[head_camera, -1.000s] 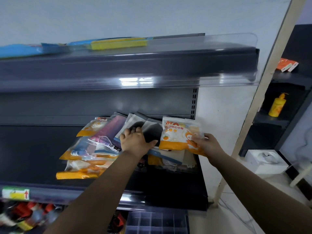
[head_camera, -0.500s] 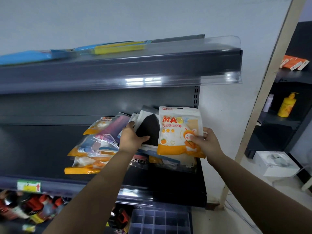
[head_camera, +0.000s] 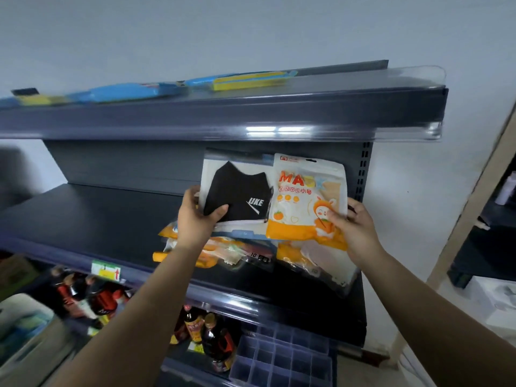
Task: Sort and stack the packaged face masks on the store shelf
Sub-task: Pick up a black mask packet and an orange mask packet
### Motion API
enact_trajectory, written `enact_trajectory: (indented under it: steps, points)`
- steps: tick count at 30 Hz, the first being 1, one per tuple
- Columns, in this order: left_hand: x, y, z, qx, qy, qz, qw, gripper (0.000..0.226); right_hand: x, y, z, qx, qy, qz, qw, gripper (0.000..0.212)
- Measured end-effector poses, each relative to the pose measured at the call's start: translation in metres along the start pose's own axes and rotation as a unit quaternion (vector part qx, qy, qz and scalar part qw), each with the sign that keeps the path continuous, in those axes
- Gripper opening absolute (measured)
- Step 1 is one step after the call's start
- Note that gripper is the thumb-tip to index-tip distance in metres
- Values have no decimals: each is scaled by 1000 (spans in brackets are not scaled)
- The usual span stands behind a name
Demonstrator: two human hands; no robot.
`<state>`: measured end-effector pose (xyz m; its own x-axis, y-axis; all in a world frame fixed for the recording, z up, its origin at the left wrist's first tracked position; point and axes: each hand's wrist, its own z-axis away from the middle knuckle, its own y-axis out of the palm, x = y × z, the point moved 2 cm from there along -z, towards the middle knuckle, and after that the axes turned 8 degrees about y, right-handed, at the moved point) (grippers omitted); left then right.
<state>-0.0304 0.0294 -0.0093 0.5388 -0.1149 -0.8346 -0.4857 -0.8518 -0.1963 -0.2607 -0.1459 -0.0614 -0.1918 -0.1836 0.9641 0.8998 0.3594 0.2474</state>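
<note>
My left hand point(head_camera: 196, 216) grips a clear packet holding a black mask marked LIKE point(head_camera: 240, 191), lifted upright above the middle shelf point(head_camera: 92, 216). Right beside it, my right hand point(head_camera: 353, 229) pinches the lower corner of an orange and white MASK packet point(head_camera: 304, 196), also held upright; the two packets overlap at their edges. Below them a loose pile of mask packets point(head_camera: 231, 251) lies on the shelf, with another orange packet point(head_camera: 315, 261) at the right end. Part of the pile is hidden by my hands and the lifted packets.
Blue and yellow flat packs point(head_camera: 237, 81) lie on the top shelf point(head_camera: 251, 113). Dark sauce bottles point(head_camera: 212, 333) and a divided plastic tray point(head_camera: 282, 358) fill the shelf below. A yellow price tag point(head_camera: 107, 270) sits on the shelf rail. A second dark rack point(head_camera: 491, 233) stands at the right.
Both hands have lifted their packets off the pile and tilted them upright. The black mask packet now faces me beside the orange one. The view has shifted up and closer.
</note>
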Motion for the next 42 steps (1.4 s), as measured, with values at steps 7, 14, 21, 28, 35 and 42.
enact_trajectory:
  steps: [7,14,21,28,35,42]
  points:
    - [17,-36,3,2,-15,-42,999,48,-17,13,3,-4,17,30,999,51]
    - [36,-62,-3,-2,-17,-83,996,51,-37,18,12,-18,96,-98,990,43]
    - [40,-83,-12,-28,-30,-69,997,54,-46,39,-1,28,62,-52,996,44]
    - [54,-122,-18,-89,-55,-60,993,56,-44,79,-25,60,72,-53,994,41]
    - [83,-153,-35,-127,-96,1,987,53,-32,138,-53,128,74,-73,986,51]
    - [104,-173,-60,-113,-101,2,988,54,-19,208,-69,152,72,-37,985,55]
